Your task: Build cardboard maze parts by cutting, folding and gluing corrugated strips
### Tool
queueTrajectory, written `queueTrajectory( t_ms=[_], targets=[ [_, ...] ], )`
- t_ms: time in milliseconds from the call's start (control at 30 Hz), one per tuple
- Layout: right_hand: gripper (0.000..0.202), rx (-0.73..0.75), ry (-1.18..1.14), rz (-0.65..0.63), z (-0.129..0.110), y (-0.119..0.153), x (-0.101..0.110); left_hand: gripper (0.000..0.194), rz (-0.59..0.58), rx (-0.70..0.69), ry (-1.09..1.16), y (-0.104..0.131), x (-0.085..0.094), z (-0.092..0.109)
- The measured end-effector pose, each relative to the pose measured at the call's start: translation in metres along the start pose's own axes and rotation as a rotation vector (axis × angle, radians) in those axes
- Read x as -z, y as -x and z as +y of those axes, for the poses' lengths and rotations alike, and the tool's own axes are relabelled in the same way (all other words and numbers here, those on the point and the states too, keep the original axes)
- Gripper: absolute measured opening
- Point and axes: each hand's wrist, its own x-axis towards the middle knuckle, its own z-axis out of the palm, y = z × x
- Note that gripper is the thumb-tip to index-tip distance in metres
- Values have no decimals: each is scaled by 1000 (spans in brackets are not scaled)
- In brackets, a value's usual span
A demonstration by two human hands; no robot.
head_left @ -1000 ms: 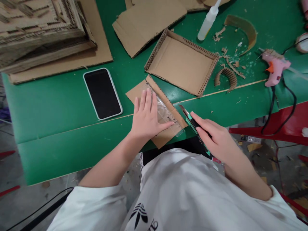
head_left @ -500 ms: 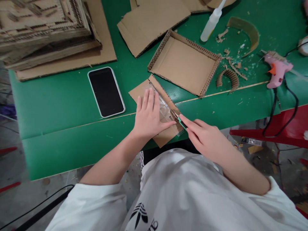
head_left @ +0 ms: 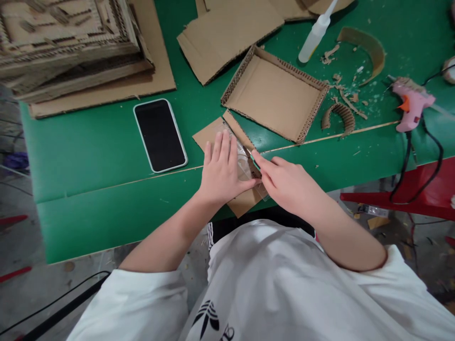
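My left hand (head_left: 221, 171) lies flat with its fingers stretched out, pressing a clear plastic set square (head_left: 243, 160) onto a small piece of cardboard (head_left: 208, 132). In my right hand (head_left: 284, 182) is a green utility knife (head_left: 255, 163), mostly hidden by the fingers. The blade tip touches the cardboard along the set square's edge. A cut line parts a narrow strip (head_left: 237, 127) from the rest of the piece on its far side. Just beyond it sits a shallow cardboard tray (head_left: 273, 97) with raised corrugated walls.
A phone (head_left: 160, 136) lies to the left, below a layered cardboard stack (head_left: 71, 66). Cardboard sheets (head_left: 227, 38) and a white glue bottle (head_left: 314, 38) are at the back. Curved cardboard strips (head_left: 337, 116) and a pink glue gun (head_left: 411, 102) with its cord are on the right.
My right hand has moved the knife up and left along the set square's edge, away from my body. My left hand stays pressed on the set square. The view has shifted slightly.
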Motion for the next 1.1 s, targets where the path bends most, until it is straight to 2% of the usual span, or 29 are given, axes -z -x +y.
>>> queueTrajectory(
  t_ms=[133, 400, 733, 1100],
  targets=[
    [54, -17, 53, -24, -5, 1, 1, 111, -15, 6, 5, 0, 1, 0],
    [56, 5, 150, -45, 1, 31, -11, 111, -22, 18, 39, -1, 3, 2],
    [57, 2, 182, -58, 3, 45, -20, 110, -24, 27, 14, 0, 3, 3],
    [54, 57, 79, 23, 14, 39, -22, 110, -18, 19, 5, 0, 3, 3]
  ],
)
